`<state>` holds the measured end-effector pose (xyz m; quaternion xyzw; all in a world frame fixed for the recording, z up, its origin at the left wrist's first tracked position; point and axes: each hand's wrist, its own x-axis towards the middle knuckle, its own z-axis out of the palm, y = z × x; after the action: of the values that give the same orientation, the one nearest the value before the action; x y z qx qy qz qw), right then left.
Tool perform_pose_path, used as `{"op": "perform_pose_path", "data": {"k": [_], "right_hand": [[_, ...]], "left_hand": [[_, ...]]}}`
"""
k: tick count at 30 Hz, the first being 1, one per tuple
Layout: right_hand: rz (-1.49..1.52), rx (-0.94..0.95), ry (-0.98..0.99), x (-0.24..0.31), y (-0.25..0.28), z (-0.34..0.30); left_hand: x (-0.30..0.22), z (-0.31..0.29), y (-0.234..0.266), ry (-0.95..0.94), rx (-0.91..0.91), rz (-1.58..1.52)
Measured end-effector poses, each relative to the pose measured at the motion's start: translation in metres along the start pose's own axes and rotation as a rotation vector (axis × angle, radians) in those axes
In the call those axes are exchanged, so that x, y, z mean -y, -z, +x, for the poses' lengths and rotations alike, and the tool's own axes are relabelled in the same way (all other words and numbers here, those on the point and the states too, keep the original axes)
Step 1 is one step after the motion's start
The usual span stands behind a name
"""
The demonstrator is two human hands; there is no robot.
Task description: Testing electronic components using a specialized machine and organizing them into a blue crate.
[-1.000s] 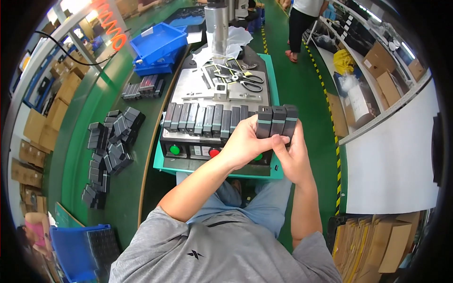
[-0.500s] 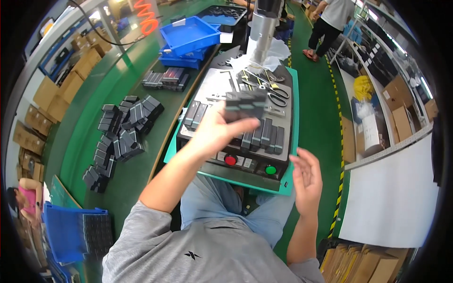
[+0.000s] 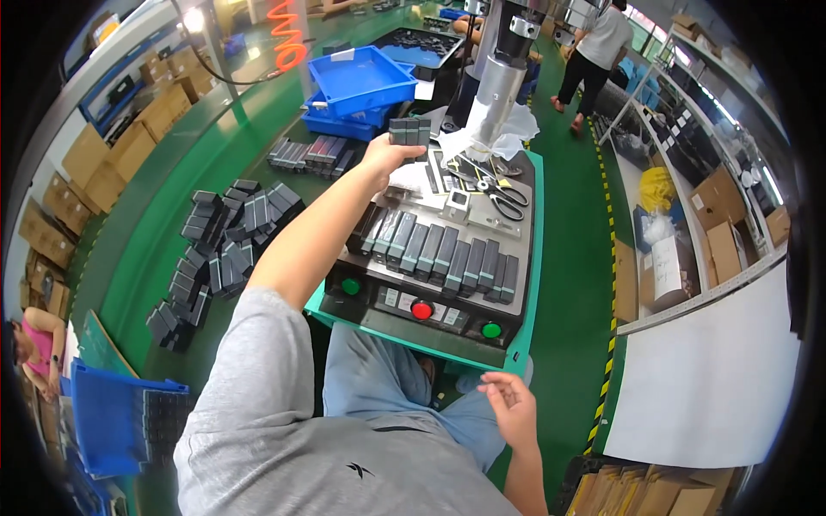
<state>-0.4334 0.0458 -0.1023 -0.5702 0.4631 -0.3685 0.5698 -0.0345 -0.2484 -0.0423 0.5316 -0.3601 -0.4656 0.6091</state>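
My left hand is stretched out over the far left of the machine's plate, closed around a small stack of black rectangular blocks. Below it, a row of similar black blocks with pale grey bands stands along the front of the metal plate. Behind that row lie scissors and a small white square part. My right hand hangs empty over my right thigh, in front of the machine, its fingers loosely bent and apart.
Loose piles of black blocks and another group lie on the green bench at left. Blue trays stack behind them. A metal column rises behind the plate. Red and green buttons line the front. Shelves stand right.
My left hand has carried the stack of blocks away, up and to the left, uncovering the row on the plate. My right hand has dropped back toward my lap.
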Motion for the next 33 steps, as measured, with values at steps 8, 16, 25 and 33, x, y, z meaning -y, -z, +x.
{"op": "perform_pose_path", "data": {"k": [8, 16, 25, 33], "right_hand": [[0.006, -0.073, -0.160, -0.039, -0.004, -0.031], [-0.028, -0.084, -0.250, -0.055, -0.011, -0.040], [-0.030, -0.042, -0.269, -0.086, -0.013, -0.040], [-0.042, -0.051, -0.292, -0.096, -0.010, -0.051]], "left_hand": [[0.005, 0.032, -0.008, -0.027, 0.163, 0.341], [-0.010, 0.050, 0.001, 0.125, 0.342, 0.588], [-0.008, 0.067, -0.007, 0.371, 0.502, 0.840], [-0.002, 0.066, -0.017, 0.155, 0.341, 1.242]]}}
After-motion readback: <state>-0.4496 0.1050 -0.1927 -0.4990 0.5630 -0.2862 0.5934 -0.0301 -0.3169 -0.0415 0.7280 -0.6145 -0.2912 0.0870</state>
